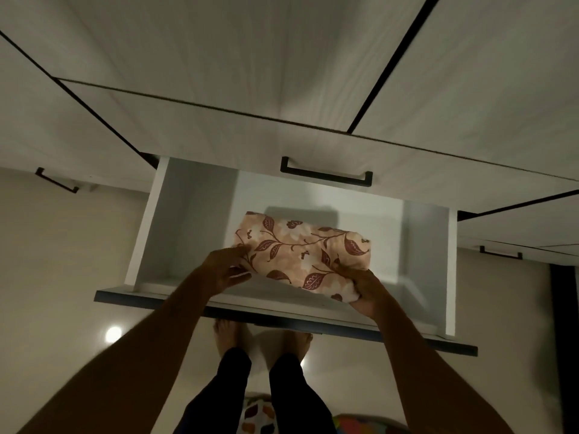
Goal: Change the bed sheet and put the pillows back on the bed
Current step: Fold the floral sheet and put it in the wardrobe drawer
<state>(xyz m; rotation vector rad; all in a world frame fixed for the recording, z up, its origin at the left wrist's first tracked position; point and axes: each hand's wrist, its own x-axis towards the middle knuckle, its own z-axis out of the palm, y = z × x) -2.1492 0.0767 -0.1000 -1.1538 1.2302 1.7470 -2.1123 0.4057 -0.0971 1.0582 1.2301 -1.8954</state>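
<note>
A folded bed sheet [300,252], peach with dark red leaf print, is held over the open white drawer [147,227] of a wardrobe. My left hand [224,270] grips the sheet's left end, fingers curled under it. At the sheet's near right corner, my right hand [365,289] clutches it from below. The drawer's inside holds nothing else that I can see. No bed or pillows are in view.
Closed wardrobe drawers with black handles [326,173] sit above and on both sides. The pulled-out drawer front [131,297] juts toward my bare feet [225,335]. Patterned cloth [257,415] lies on the glossy floor behind my legs.
</note>
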